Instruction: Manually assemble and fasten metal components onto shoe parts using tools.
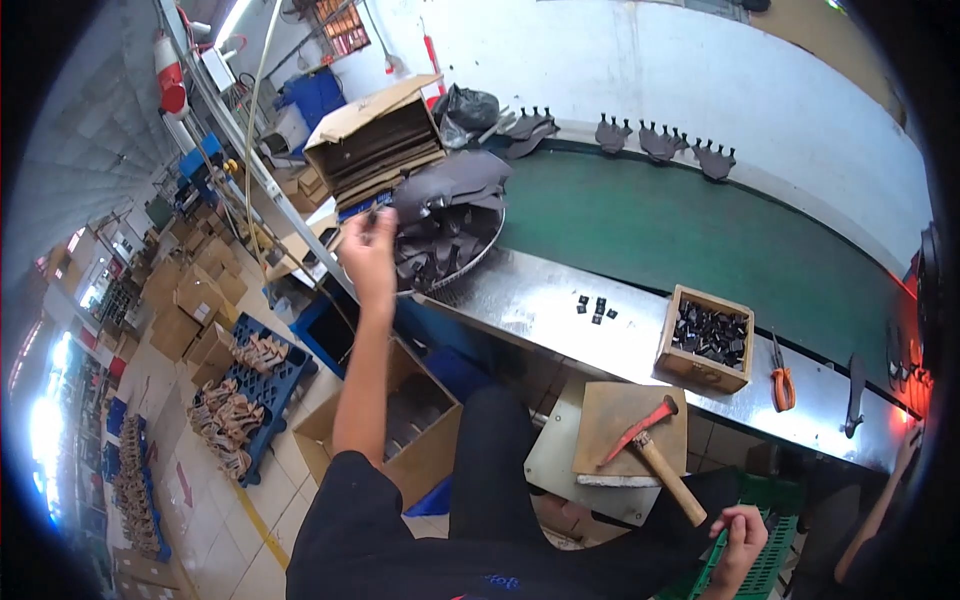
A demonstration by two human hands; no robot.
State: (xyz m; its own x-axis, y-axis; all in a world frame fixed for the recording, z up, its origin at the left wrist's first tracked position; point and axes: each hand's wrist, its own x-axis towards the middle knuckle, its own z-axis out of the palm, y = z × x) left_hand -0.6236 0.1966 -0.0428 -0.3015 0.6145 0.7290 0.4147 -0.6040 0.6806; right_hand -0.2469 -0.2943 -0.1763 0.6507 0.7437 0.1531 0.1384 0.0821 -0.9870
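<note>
My left hand (368, 258) is raised at the left edge of a round basket heaped with dark grey curved pieces (455, 185). Its fingers are closed around something small and dark that I cannot make out. Low on the right, my right hand (740, 540) hovers by my thigh, its fingers curled in and nothing visible in them. Just beyond it a hammer (665, 470) with a red head and wooden handle lies on a brown pad (598, 412). Several small black square pieces (597, 308) lie on the metal ledge.
On the ledge stand a wooden box (678, 368) of black pieces, orange-handled pliers (783, 388) and a dark blade-like tool (855, 395). Behind runs a green belt (620, 220) with grey pieces (660, 142) along its far side. An open carton (440, 425) sits below; another person's arm (880, 510) shows right.
</note>
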